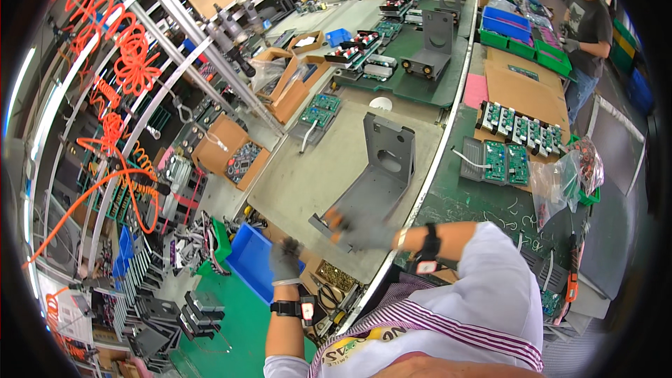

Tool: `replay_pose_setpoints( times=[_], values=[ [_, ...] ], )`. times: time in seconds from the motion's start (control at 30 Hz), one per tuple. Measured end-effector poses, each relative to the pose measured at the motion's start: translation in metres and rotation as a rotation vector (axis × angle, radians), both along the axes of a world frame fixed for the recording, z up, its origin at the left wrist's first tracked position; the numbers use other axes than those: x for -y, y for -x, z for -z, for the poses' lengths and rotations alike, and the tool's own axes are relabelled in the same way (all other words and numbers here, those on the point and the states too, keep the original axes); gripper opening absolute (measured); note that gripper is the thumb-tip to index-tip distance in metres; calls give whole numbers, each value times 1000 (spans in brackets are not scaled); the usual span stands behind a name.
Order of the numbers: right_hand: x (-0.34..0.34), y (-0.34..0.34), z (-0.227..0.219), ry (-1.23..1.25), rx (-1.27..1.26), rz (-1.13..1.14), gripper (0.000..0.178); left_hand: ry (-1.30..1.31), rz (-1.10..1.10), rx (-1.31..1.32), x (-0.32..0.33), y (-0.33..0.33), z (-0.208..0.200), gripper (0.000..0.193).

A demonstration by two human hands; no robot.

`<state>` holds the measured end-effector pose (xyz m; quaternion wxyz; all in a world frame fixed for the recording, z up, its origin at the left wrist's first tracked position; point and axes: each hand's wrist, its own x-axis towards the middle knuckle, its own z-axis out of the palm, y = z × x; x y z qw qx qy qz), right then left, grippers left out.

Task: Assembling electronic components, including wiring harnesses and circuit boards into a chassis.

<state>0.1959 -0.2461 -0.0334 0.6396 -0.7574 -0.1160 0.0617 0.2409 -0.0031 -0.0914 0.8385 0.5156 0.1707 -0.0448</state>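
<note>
My right hand (367,232) blurs over the near end of the grey metal bracket (372,190); I can't tell how closed it is or whether it grips. My left hand (285,262) seems partly curled by the blue bin (248,257), its hold unclear. The bracket sits toward the table's (297,185) right edge, upright plate at the far end. I'd best steady its base squarely, away from that edge.
</note>
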Motion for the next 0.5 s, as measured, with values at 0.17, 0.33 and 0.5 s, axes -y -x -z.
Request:
replay_pose_setpoints(
  times=[0.17,0.33,0.5],
  values=[
    [-120,38,17,-90,-534,-814,76,39,-66,312,-22,22,-57,14],
    [-172,82,12,-583,-618,-993,83,-19,-191,399,-80,69,-64,16],
    [-223,139,26,-545,-761,-948,80,-5,-308,462,-136,130,-50,17]
  ],
)
